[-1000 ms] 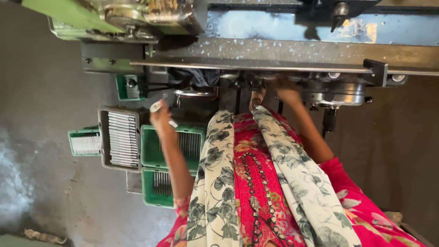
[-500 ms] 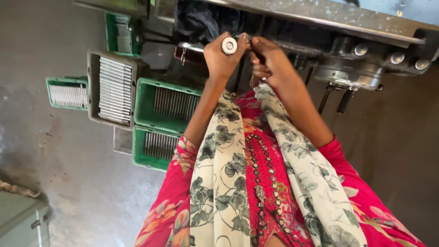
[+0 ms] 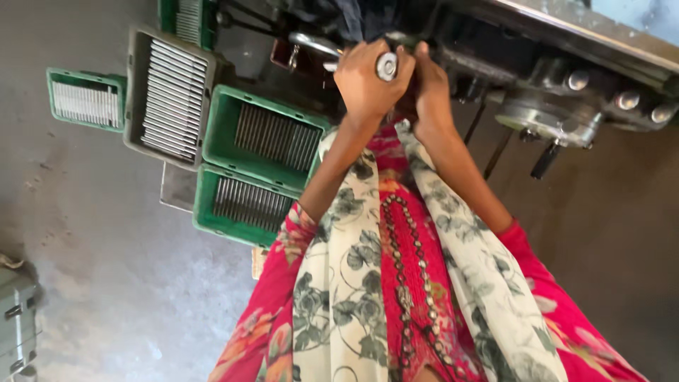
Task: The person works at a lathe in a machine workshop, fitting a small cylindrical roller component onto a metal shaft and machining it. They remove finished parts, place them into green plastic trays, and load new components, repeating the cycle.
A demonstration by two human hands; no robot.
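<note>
Gripping a short metal rod [image 3: 386,66] end-on, the person's left hand [image 3: 366,83] is closed around it, so that only the round, bright end face shows between thumb and fingers. Compared with half a second ago, both hands sit closer together and nearer the machine [image 3: 559,85]; a second ago the left hand was low beside the trays, arm extended. Judged from this, a rod has been brought up from the trays to the machine's front.

Head view, hands: the right hand [image 3: 430,88] is pressed against the left, fingers curled toward the same rod. Whether it actually grips the rod or only steadies it cannot be determined.

Head view, surroundings: to the person's left, two green crates [image 3: 213,138] stand on the concrete floor [image 3: 106,269], each loaded with rows of similar rods. A grey tray [image 3: 138,78] of rods lies beside them, and a smaller green tray [image 3: 86,76] further out.

Obstructions: a dark lever handle [image 3: 546,160] hangs below the machine body, right of the forearms. A patterned scarf [image 3: 339,283] hangs loose near the work area.
</note>
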